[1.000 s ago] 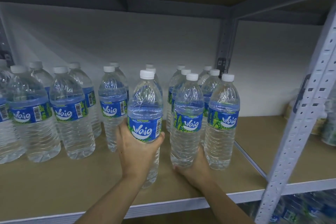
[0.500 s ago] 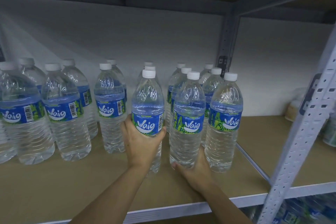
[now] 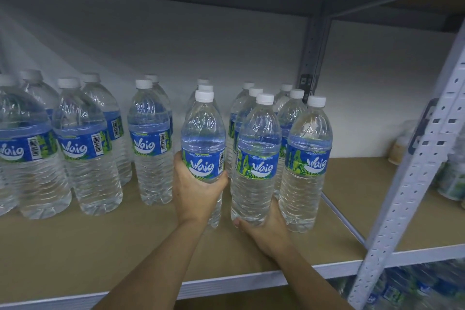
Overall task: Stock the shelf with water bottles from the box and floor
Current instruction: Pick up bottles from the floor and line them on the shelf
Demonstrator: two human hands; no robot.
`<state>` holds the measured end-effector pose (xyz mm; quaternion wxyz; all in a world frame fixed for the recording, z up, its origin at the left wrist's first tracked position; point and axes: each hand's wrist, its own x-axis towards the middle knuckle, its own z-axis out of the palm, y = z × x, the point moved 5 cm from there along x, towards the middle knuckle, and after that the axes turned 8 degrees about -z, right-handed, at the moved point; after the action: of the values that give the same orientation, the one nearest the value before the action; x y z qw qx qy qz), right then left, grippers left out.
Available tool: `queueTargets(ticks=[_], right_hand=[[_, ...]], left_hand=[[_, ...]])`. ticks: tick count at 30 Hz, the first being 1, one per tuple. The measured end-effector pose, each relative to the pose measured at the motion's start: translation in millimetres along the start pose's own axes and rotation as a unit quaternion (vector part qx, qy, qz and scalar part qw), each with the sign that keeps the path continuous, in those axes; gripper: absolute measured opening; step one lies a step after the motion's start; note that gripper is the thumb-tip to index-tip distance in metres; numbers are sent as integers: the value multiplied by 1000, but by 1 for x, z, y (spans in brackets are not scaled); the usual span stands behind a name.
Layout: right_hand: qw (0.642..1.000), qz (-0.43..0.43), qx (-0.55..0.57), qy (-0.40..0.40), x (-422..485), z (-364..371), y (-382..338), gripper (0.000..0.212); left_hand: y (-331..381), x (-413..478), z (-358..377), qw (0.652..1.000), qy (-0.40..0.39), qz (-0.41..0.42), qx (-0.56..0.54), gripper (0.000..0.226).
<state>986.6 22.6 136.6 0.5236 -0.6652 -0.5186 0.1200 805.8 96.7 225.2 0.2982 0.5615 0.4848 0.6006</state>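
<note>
Clear water bottles with white caps and blue labels stand in rows on the brown shelf board [image 3: 75,254]. My left hand [image 3: 195,192] wraps around the middle of one water bottle [image 3: 203,138], upright at the front of a row, its base at or just above the board. My right hand [image 3: 266,231] cups the base of the neighbouring water bottle [image 3: 259,156], which stands upright. A third front bottle [image 3: 308,158] stands just to its right. Two more groups of bottles [image 3: 83,148] fill the left side.
A grey perforated upright post [image 3: 412,184] crosses the right foreground. Beyond it, other containers [image 3: 453,178] sit on the adjoining shelf. More blue-labelled bottles [image 3: 412,287] lie blurred below the shelf's metal front edge [image 3: 226,284]. A white wall backs the shelf.
My left hand has carried its bottle further back and down onto the shelf, beside the right-hand rows. My right hand has stayed at the base of its bottle.
</note>
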Motion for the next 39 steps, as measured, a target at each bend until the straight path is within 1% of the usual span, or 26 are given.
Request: queueTargets(ticks=[10, 16, 21, 26, 28, 30, 32, 34, 36, 37, 39], right_hand=[[1000, 18, 5, -9, -1, 1, -1, 106], [1000, 11, 19, -14, -2, -1, -4, 96], [1000, 18, 5, -19, -3, -2, -5, 99], [999, 24, -2, -24, -3, -2, -9, 101], [999, 24, -1, -31, -5, -3, -12, 101], [999, 29, -2, -39, -8, -5, -15, 103], [998, 43, -5, -53, -13, -7, -18, 102], [996, 57, -18, -72, -24, -12, -25, 97], [994, 55, -37, -84, -39, -19, -34, 89], [993, 57, -50, -88, -47, -24, -38, 86], [990, 72, -82, -94, -67, -36, -42, 76]], left_hand=[[-6, 2, 3, 1000, -16, 6, -14, 83], [-5, 2, 3, 1000, -20, 0, -22, 87], [-6, 1, 3, 999, -26, -10, -20, 95], [-4, 0, 1, 999, -36, -25, -13, 94], [-5, 0, 1, 998, -47, -35, -3, 101], [-13, 0, 0, 996, -70, -54, 23, 114], [-28, -5, -4, 988, -93, -104, 63, 120], [-42, -17, -13, 977, -101, -170, 85, 121], [-48, -35, -23, 966, -93, -218, 103, 112], [-45, -45, -28, 964, -79, -222, 123, 101], [-32, -67, -35, 969, -53, -194, 141, 71]])
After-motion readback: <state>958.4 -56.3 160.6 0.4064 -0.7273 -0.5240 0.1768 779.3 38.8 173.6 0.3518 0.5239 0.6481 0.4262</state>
